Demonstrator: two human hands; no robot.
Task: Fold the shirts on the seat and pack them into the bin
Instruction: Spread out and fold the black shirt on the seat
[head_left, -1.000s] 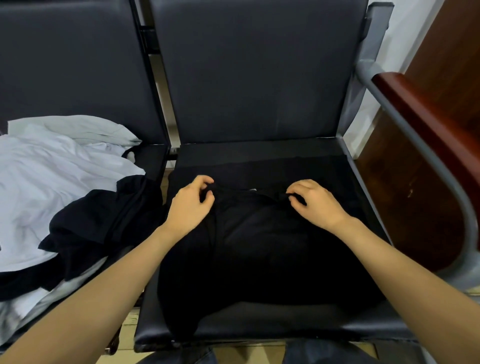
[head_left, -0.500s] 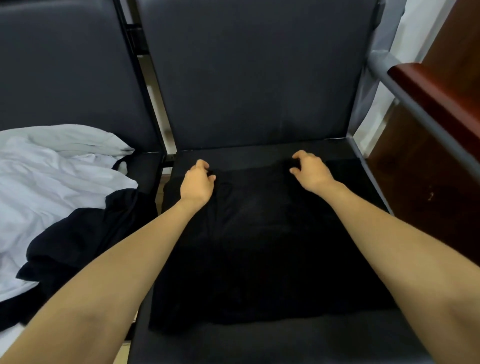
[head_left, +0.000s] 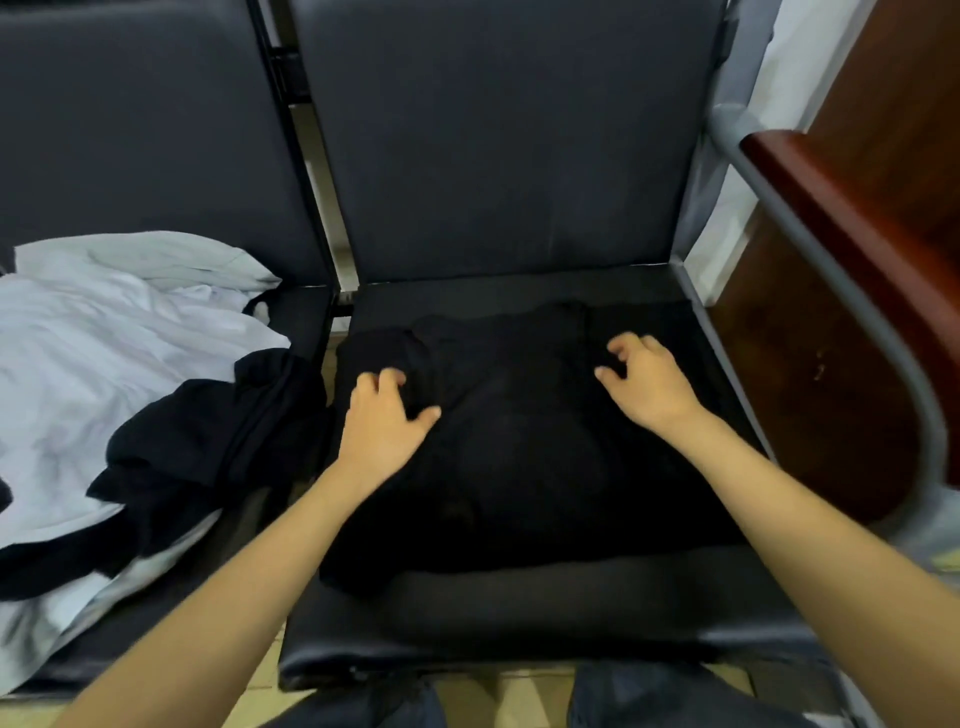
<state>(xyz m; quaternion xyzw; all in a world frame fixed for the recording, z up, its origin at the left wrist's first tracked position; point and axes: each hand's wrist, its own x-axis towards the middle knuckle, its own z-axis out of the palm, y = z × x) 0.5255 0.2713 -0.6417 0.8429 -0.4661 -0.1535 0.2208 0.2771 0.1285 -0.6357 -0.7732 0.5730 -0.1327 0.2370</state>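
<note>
No text, label or number is readable anywhere.

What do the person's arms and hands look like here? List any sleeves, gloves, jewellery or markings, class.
The left forearm and right forearm are bare to the frame edge; no sleeve is in view. The left hand and right hand wear no gloves, and no ring, watch, bracelet or marking shows. Dark trousers show at the bottom.
</note>
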